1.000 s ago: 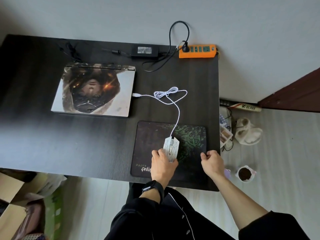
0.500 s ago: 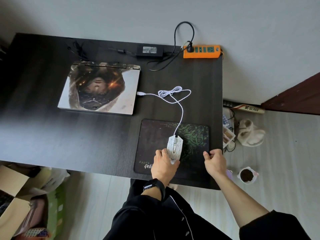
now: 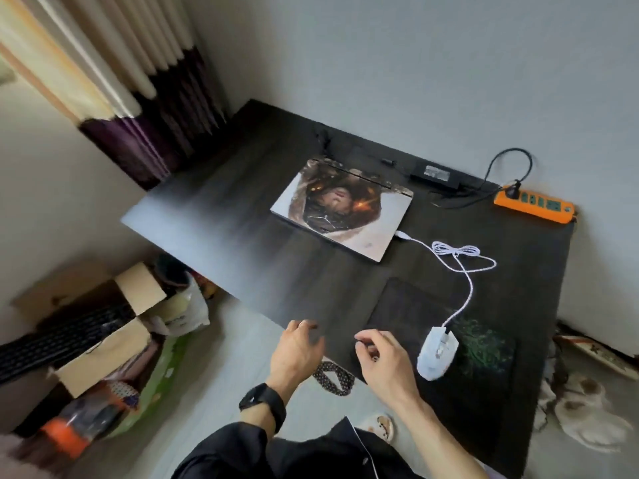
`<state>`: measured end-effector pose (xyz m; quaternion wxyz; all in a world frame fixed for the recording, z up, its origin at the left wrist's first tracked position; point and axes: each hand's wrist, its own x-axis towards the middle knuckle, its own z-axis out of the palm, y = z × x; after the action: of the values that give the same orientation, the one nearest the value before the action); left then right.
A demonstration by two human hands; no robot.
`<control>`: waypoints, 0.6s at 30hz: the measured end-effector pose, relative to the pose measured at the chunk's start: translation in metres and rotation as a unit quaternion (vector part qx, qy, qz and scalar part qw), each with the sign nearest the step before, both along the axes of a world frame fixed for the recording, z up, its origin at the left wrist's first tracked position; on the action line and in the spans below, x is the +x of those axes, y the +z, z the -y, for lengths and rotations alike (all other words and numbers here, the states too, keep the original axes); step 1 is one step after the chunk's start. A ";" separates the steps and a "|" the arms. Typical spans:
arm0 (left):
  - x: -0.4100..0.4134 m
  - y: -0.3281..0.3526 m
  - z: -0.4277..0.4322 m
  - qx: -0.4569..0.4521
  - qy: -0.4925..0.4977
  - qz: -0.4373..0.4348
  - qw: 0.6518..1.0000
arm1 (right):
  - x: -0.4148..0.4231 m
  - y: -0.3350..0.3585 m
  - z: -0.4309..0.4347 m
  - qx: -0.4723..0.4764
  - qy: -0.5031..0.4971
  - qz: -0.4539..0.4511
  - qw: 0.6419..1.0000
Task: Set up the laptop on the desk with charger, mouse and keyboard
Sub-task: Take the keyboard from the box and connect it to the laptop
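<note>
We note keyboard in floor box | left hand open, empty | closed laptop on desk | right hand loosely curled, empty | mouse on pad, cabled to laptop | charger at rear.

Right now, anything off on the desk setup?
The keyboard is not on the desk; it sits in a cardboard box on the floor. The laptop lid is shut. Nothing looks spilled or damaged.
</note>
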<state>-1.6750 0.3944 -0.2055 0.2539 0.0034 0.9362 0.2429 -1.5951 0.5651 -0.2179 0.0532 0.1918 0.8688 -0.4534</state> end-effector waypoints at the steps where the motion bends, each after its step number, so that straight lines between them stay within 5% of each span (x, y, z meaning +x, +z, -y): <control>1: -0.004 0.008 0.023 0.004 0.029 -0.028 0.999 | -0.014 0.006 0.019 0.006 0.040 -0.018 0.999; 11: 0.024 0.026 0.284 0.004 0.213 -0.110 0.971 | -0.088 0.032 0.257 0.021 0.257 -0.084 0.962; 18: 0.042 0.024 0.438 -0.003 0.304 -0.099 0.947 | -0.096 0.032 0.401 -0.011 0.321 -0.030 0.946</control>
<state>-1.6332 -0.0438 -0.1814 0.0736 -0.2583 0.9139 0.3044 -1.6907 0.1643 -0.1859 0.1723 -0.1118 0.8806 -0.4270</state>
